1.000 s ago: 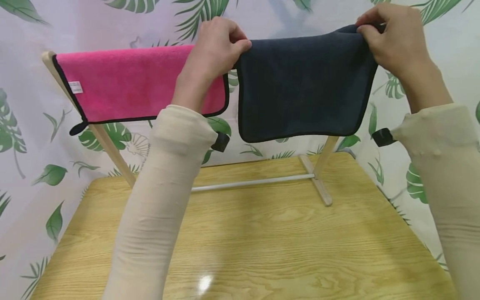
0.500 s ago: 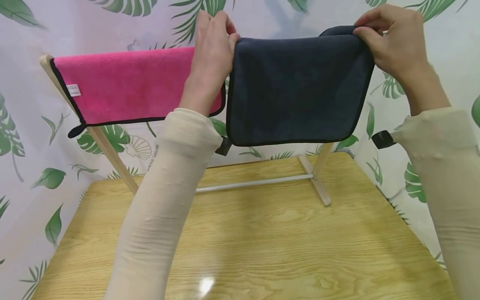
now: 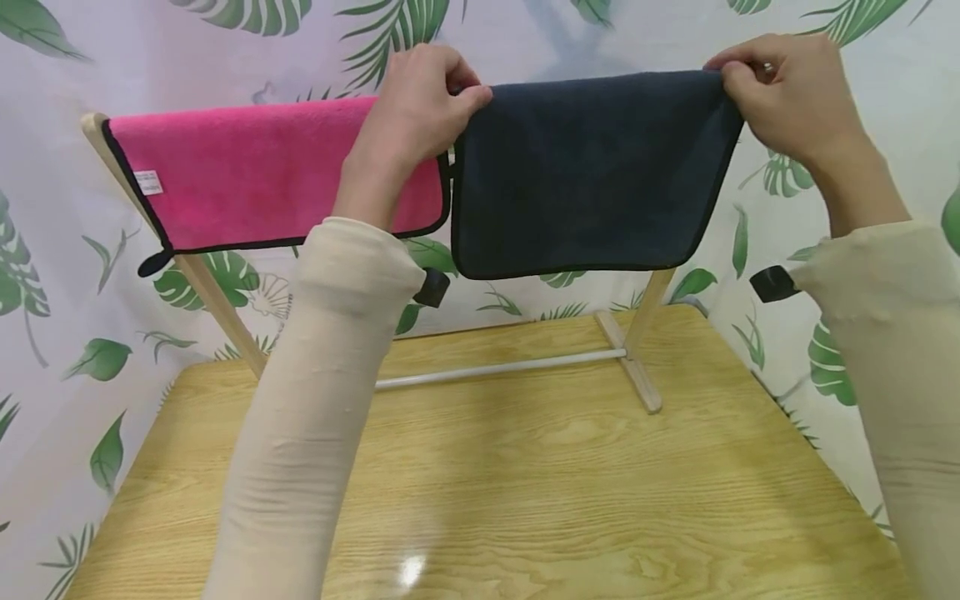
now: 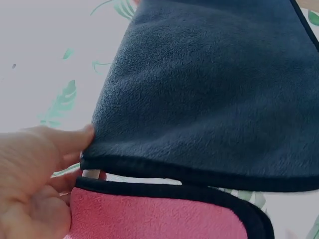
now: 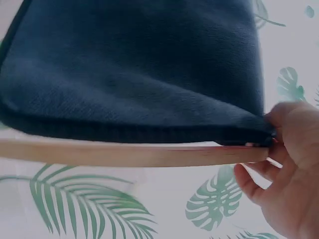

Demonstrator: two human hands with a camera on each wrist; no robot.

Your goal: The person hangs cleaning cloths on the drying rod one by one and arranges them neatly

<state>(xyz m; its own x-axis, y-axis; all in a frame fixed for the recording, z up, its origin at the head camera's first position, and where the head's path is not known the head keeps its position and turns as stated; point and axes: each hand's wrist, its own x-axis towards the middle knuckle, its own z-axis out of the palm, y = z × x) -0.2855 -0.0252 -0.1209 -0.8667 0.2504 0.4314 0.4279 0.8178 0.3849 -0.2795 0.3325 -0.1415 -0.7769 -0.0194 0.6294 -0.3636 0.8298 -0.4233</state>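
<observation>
A dark blue-grey towel [image 3: 592,175] with black edging hangs folded over the top of a wooden rack. My left hand [image 3: 408,117] pinches its upper left corner, thumb in front; in the left wrist view the thumb [image 4: 75,139] presses the fold beside a short bit of white rod [image 4: 91,174]. At the upper right corner, my right hand [image 3: 798,104] pinches the fabric between thumb and fingers, close by the rack's wooden upright [image 5: 124,155]. A pink towel [image 3: 262,175], also black-edged, hangs to the left, partly behind my left wrist.
The rack's left leg [image 3: 217,308] and right foot [image 3: 633,375] stand on a wood-grain table [image 3: 585,483]. A white lower bar [image 3: 502,367] joins its sides. Behind is a leaf-patterned wall covering [image 3: 105,358].
My left hand has come down and turned, its thumb now over the fold. My right hand has lowered slightly. The dark towel's rear flap no longer shows above the fold, and its front hem sits slightly higher.
</observation>
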